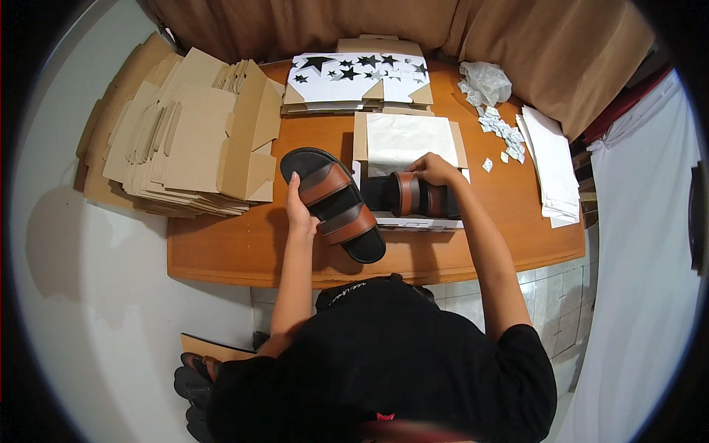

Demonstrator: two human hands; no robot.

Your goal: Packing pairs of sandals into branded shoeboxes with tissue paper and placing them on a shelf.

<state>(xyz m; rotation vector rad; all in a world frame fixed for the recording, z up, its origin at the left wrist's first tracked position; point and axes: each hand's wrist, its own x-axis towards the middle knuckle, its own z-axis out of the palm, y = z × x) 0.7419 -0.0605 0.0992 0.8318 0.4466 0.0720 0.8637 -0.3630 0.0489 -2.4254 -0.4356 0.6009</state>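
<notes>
My left hand (299, 210) grips the edge of a black sandal with two brown straps (334, 203), held tilted above the wooden table (244, 247). My right hand (432, 170) rests on a second matching sandal (410, 196), which lies on its side inside an open shoe box (410, 221). White tissue paper (406, 139) lines the box's raised lid side behind the sandal.
A big stack of flat brown cardboard box blanks (185, 133) fills the table's left. Flat boxes printed with black stars (358, 77) lie at the back. Crumpled plastic and small paper packets (491, 103) and a pile of white sheets (554, 166) sit on the right. More sandals (196, 380) lie on the floor.
</notes>
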